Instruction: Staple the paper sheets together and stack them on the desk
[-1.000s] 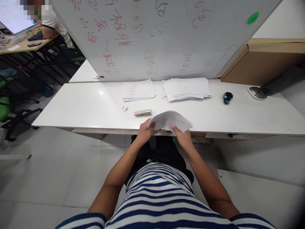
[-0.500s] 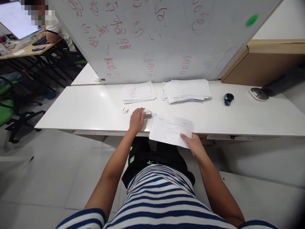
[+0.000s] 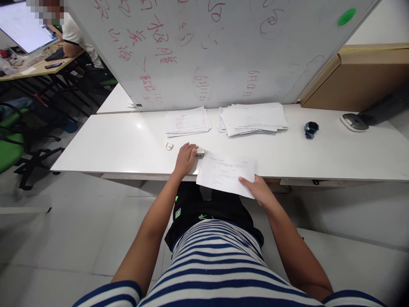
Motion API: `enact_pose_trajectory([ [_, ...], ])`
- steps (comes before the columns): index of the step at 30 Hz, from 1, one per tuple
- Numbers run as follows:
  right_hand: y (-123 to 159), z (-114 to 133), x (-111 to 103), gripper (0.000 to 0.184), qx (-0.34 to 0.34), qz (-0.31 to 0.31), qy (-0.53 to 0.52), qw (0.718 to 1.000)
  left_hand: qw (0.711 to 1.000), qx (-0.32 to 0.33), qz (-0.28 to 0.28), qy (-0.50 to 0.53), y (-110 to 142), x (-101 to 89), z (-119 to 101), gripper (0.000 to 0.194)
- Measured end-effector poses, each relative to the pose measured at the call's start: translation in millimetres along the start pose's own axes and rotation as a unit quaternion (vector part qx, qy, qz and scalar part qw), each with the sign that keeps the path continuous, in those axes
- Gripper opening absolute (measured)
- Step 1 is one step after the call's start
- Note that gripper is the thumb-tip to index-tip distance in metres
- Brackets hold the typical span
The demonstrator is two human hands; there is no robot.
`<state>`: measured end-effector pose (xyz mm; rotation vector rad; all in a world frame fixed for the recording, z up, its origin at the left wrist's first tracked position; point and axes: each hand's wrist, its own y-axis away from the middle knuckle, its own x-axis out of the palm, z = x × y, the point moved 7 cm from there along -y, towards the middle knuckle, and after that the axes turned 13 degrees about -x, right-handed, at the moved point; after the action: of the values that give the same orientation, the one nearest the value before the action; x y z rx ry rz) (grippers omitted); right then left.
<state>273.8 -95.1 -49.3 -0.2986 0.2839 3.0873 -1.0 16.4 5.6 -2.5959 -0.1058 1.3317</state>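
Observation:
My left hand [image 3: 186,158] is wrapped over a small stapler [image 3: 200,152] on the white desk; only its light metallic front end sticks out past my fingers. Between thumb and fingers, my right hand [image 3: 257,188] pinches printed paper [image 3: 223,174] by its right edge. The paper overhangs the desk's front edge, and its upper left corner lies beside the stapler's front end. Whether that corner is inside the stapler's mouth, I cannot tell. The number of sheets is also unclear.
Behind my hands lie a small paper stack [image 3: 188,121] and a larger one [image 3: 255,119], below a whiteboard [image 3: 223,55]. A white ring-shaped item [image 3: 169,146], a dark watch [image 3: 310,129], a mouse [image 3: 354,122] and a cardboard box [image 3: 354,81] are around. A person [image 3: 75,36] sits far left.
My right hand has moved the paper a little to the left, closer to the stapler. My left hand stays on the stapler. The whole view has shifted slightly.

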Motion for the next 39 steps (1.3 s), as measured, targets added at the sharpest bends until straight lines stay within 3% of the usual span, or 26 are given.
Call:
enact_pose_trajectory([
  [12, 5, 11, -19, 0.046, 0.014, -0.021, 0.054, 0.998, 1.0, -0.002, -0.006, -0.005, 3, 0.3, 2, 0.043],
  [24, -8, 27, 0, 0.044, 0.002, 0.016, -0.01, 1.0, 1.0, -0.01, 0.0, -0.018, 3, 0.6, 1, 0.044],
  [32, -18, 7, -4, 0.048, 0.038, 0.008, -0.049, 0.998, 1.0, -0.003, -0.008, -0.021, 3, 0.8, 1, 0.043],
  [39, -24, 16, -12, 0.053, -0.012, 0.001, 0.01, 1.0, 1.0, -0.008, -0.009, -0.02, 4, -0.6, 0, 0.043],
])
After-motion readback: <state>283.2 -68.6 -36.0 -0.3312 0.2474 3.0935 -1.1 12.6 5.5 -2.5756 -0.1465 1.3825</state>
